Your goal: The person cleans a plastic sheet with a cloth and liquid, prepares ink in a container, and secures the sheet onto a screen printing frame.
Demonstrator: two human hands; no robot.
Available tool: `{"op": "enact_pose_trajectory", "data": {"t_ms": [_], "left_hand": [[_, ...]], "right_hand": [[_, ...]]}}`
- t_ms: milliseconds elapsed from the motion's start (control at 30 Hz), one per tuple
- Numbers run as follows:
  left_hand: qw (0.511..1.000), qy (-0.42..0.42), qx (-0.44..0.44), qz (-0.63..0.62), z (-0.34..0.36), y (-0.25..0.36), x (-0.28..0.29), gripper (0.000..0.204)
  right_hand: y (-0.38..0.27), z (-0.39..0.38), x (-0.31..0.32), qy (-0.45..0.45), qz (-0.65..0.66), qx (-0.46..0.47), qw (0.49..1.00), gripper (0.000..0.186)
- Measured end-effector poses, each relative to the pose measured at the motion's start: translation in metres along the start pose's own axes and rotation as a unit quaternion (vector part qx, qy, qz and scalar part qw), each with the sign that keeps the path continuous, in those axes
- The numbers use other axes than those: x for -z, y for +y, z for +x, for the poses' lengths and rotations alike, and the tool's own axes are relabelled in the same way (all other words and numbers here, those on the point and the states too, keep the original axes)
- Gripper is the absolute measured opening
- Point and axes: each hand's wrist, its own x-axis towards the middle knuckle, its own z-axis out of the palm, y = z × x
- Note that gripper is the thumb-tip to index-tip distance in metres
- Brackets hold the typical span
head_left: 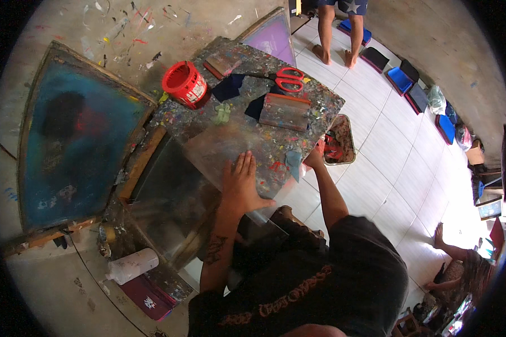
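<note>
My left hand (240,180) lies with fingers stretched out on a clear sheet (205,154) over the paint-spattered table (171,112). My right hand (314,156) is at the table's right edge, beside a light blue scrap (293,163) and something pinkish, its fingers partly hidden. Farther back on the table are a red bucket (189,85), red-handled scissors (289,80), dark cloth pieces (226,84), a pale green rag (221,114) and two squeegee-like blocks (284,112) (221,63).
Framed screens lean left (67,157) and behind (267,36). Below them lies a white bottle (132,264). A stained tray (340,146) is right of the table. Blue-black padded items (399,76) line the wall. Another person's legs (352,42) stand at the top; a person (461,275) is at lower right.
</note>
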Motion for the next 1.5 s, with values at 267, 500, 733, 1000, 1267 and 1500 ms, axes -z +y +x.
{"op": "enact_pose_trajectory", "data": {"t_ms": [267,500,733,1000,1267,1500], "left_hand": [[1.000,0.001,0.010,-0.020,0.005,0.003,-0.003,0.135],[1.000,0.018,0.002,-0.015,0.001,0.004,0.001,0.133],[1.000,0.016,0.003,0.003,0.001,0.002,-0.001,0.137],[1.000,-0.015,0.020,-0.003,0.003,0.004,0.000,0.138],[0.999,-0.027,0.018,-0.006,0.004,0.003,0.000,0.136],[1.000,-0.024,0.016,-0.002,0.004,0.000,-0.001,0.139]], "right_hand": [[0.026,0.015,0.056,-0.025,0.438,-0.188,0.879,0.028],[-0.032,-0.050,0.185,0.180,0.678,-0.205,0.682,0.017],[-0.182,-0.058,0.277,0.046,0.611,0.017,0.790,0.023],[-0.229,-0.020,0.229,-0.045,0.082,0.315,0.944,0.039],[-0.202,-0.043,0.194,-0.121,-0.060,0.406,0.904,0.056],[-0.204,-0.033,0.214,-0.299,-0.031,0.412,0.860,0.052]]}}
